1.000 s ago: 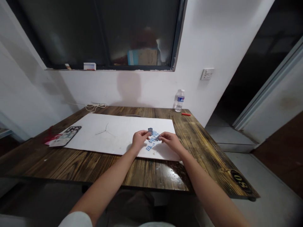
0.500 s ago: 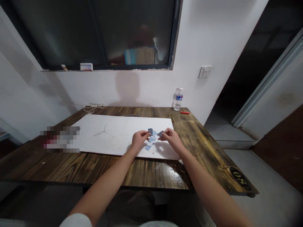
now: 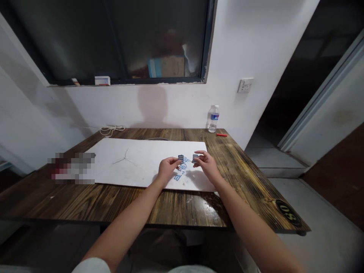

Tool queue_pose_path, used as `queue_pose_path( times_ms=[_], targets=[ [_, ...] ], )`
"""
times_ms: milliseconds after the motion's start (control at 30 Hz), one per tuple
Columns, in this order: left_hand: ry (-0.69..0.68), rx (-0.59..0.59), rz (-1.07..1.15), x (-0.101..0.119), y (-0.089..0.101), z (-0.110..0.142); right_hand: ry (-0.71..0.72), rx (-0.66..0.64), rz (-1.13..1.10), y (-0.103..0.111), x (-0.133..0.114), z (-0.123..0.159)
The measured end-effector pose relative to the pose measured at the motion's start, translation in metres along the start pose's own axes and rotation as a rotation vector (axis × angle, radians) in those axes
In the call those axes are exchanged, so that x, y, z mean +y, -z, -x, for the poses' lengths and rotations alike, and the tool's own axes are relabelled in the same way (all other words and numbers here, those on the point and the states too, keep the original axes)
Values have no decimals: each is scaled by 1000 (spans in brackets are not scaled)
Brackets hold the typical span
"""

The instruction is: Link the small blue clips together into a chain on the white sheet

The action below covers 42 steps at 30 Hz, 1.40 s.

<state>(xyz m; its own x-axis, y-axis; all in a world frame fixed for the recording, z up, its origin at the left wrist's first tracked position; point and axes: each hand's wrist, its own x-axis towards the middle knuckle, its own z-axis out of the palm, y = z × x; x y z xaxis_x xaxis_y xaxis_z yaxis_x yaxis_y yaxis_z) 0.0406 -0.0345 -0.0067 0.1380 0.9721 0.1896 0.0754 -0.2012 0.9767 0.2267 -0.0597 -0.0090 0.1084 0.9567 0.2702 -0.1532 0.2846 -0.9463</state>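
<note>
Between the thumb and fingers of my left hand is a small dark, roughly square piece with pale stripes, held upright. My right hand pinches a similar small dark striped piece, a short gap away from the first. Its upper fingers reach out past the piece. Below and between both hands, several blue outlined shapes show on a white board; whether they are loose parts or drawn marks I cannot tell. My left fingers partly hide some of them.
The board lies on a dark wooden table. A thin three-armed wire shape is on its left half. Toward the wall are a white cable, a water bottle and a red stick-like item. The board's left end is blurred out.
My right hand has turned its piece from tilted to upright, and its upper fingers have lifted and stretched out. The left hand stays almost where it was, still holding its piece.
</note>
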Motion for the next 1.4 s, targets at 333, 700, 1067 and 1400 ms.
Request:
queue_pose_path(
  times_ms=[333, 700, 1067, 1400],
  targets=[
    [5, -87, -11, 5, -2, 6, 5, -6, 94, -7, 9, 5],
    [15, -196, -75, 6, -4, 9, 55, 15, 224, -8, 9, 8],
    [-35, -284, -161, 6, -1, 12, 0, -12, 153, -12, 8, 9],
    [-51, -366, -154, 11, 0, 14, -54, -166, -37, -7, 5, 9]
  ],
)
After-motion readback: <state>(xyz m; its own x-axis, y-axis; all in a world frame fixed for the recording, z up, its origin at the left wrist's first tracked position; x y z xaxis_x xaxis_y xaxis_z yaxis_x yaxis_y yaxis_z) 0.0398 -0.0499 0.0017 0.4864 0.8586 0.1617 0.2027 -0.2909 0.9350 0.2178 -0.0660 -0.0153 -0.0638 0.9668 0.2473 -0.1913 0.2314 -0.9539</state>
